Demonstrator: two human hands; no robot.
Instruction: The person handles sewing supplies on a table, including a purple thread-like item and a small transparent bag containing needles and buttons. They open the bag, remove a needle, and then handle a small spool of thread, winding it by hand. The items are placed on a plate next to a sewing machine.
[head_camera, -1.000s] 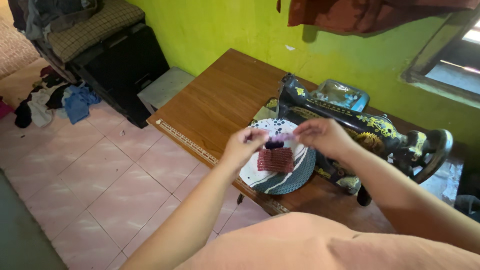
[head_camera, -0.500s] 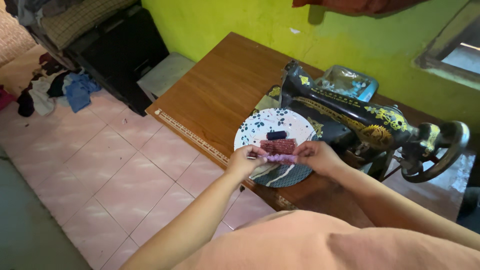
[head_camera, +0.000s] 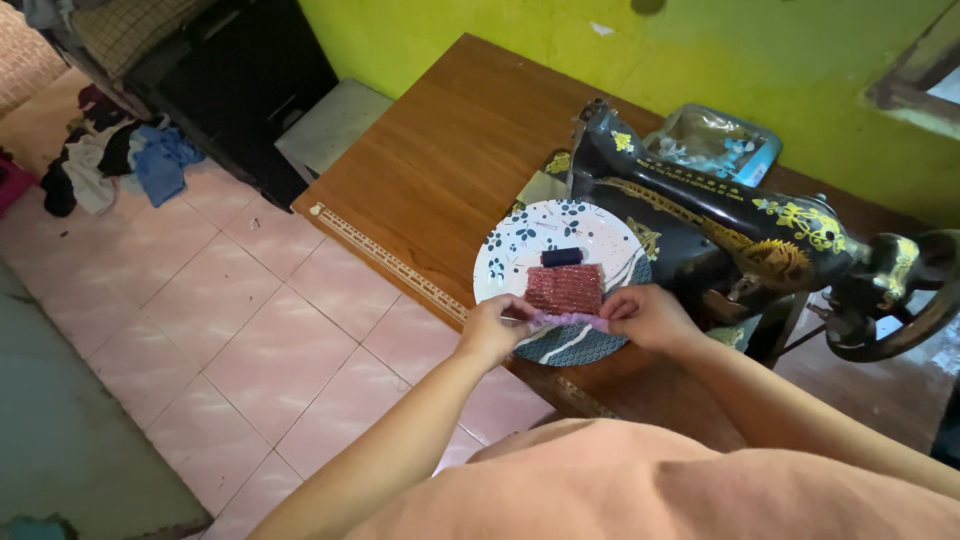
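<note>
Your left hand (head_camera: 492, 328) & right hand (head_camera: 645, 314) pinch the two ends of a small purple strip (head_camera: 567, 319), fingertips clamped on it, thumb vs. forefinger each side. Strip's long axis runs left–right between your hands, roughly level, slightly lower at the right end. It sits over the near part of the plate (head_camera: 520, 235), just this side of the red pieces; can't tell if it touches the plate.

Plate: round, white w/ dark floral print, near edge dark teal w/ white stripes. On it: a flat stack of reddish textured pieces (head_camera: 565, 287) around the middle, and a small dark spool (head_camera: 561, 257) just beyond them, lying on its side, axis left–right.

Plate rests on the wooden table (head_camera: 450, 160), at its near edge, touching the black sewing machine (head_camera: 700, 220) base to its right. Beyond the machine from the plate: a clear plastic box (head_camera: 715, 145), contents too blurred to tell. Measuring tape strip (head_camera: 385, 262) runs along the table edge left of the plate.
</note>
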